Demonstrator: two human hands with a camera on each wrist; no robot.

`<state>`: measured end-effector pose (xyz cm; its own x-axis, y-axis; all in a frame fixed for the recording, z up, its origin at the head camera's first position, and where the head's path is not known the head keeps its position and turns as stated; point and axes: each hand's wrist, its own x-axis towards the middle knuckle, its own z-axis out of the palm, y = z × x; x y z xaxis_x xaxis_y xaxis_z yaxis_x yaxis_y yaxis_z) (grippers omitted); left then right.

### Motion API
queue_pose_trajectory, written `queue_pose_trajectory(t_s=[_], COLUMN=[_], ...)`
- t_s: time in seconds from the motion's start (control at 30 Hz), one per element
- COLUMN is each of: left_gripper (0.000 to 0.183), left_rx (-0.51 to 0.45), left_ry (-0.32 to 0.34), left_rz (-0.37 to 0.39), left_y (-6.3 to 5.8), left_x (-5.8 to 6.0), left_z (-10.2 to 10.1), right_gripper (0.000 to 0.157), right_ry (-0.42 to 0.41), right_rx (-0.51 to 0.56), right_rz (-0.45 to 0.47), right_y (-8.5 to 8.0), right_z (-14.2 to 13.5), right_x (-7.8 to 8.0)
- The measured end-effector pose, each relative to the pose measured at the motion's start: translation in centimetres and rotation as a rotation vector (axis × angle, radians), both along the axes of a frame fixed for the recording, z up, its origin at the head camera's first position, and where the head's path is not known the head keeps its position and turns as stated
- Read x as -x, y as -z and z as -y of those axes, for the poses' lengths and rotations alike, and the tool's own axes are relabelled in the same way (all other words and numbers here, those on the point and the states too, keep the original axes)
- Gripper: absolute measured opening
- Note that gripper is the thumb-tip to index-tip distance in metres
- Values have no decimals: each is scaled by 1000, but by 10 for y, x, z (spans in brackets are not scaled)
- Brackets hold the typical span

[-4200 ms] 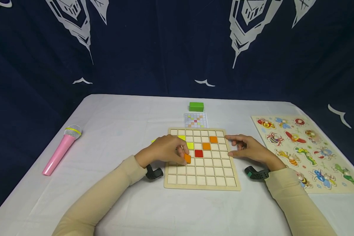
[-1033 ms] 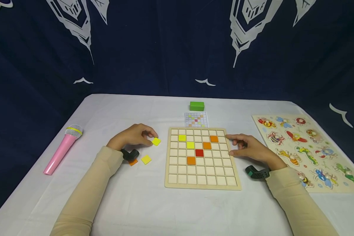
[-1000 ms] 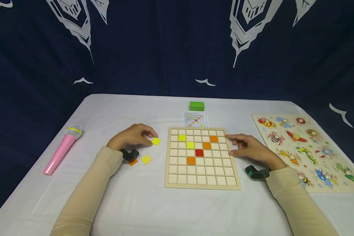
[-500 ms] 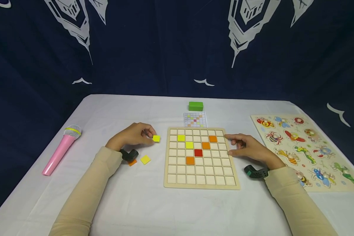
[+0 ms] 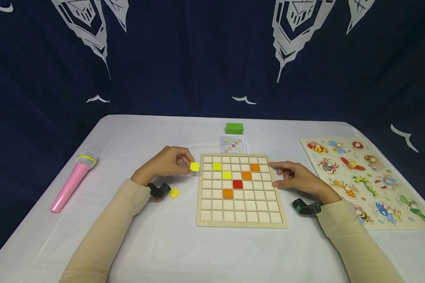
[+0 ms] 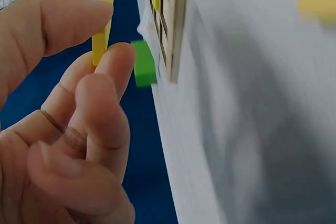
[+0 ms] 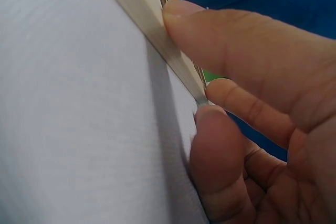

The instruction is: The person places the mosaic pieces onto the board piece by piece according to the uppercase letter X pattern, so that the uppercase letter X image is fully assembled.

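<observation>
My left hand point(image 5: 168, 162) pinches a yellow square tile point(image 5: 194, 167) between thumb and fingertips, just left of the wooden grid board point(image 5: 241, 225). In the left wrist view the tile point(image 6: 104, 24) appears edge-on, raised off the table. Set in the board's cells are two yellow tiles point(image 5: 217, 166), several orange tiles point(image 5: 255, 167) and a red tile point(image 5: 237, 184). My right hand point(image 5: 299, 179) rests at the board's right edge, with the index finger and thumb touching it. In the right wrist view the thumb point(image 7: 210, 32) lies against the board's rim.
Another yellow tile point(image 5: 174, 193) lies under the left wrist, beside a mostly hidden orange tile point(image 5: 157, 199). Behind the board are a pattern card point(image 5: 233, 144) and a green block point(image 5: 234, 128). A pink microphone point(image 5: 72, 182) lies left; an insect puzzle board point(image 5: 372, 181) lies right.
An orange tile was set in the board earlier. The left hand then picked up a yellow tile from the table and has carried it right, towards the board. The right hand stays put.
</observation>
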<state>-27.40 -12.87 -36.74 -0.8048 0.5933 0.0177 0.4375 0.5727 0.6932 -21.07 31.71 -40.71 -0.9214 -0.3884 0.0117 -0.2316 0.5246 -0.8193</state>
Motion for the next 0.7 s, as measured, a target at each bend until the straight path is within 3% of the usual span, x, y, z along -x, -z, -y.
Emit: queue_pose_trajectory(t_s=[0.33,0.7], left_gripper=[24,23], left_rx=[-22,15], left_ry=[83,149], left_rz=[-10,-3], left_y=[-3,-2], left_x=[-14,-28], left_z=[-24,-50], right_gripper=[65,65], right_ry=[1,3], right_rx=[-10,-5], right_rz=[-4,0], right_y=[0,0], right_z=[0,1], right_x=[-1,0])
